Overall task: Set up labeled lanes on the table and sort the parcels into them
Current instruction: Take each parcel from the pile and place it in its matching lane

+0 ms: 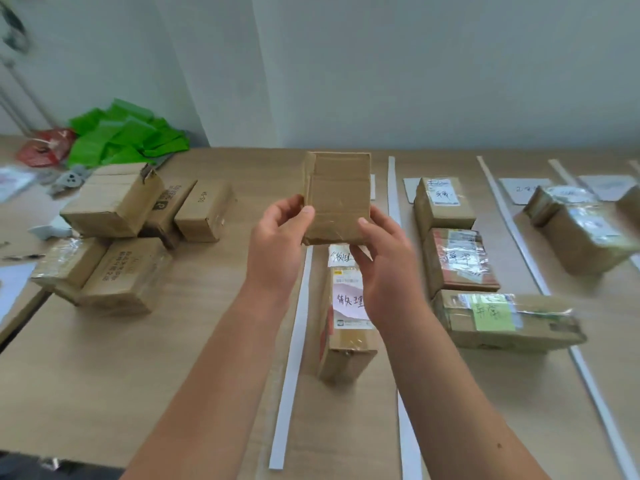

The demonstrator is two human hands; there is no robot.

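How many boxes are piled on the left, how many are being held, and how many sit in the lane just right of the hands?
Pile boxes: 5 visible
Held box: 1
Lane boxes: 3
Total: 9

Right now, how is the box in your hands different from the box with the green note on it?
The held box is up in the air, gripped by the left hand and right hand; the green-note box lies on the table. The held box shows only bare cardboard and tape; the green-note box carries a green handwritten note. The held box is tipped upright; the green-note box lies flat. Both are brown cardboard.
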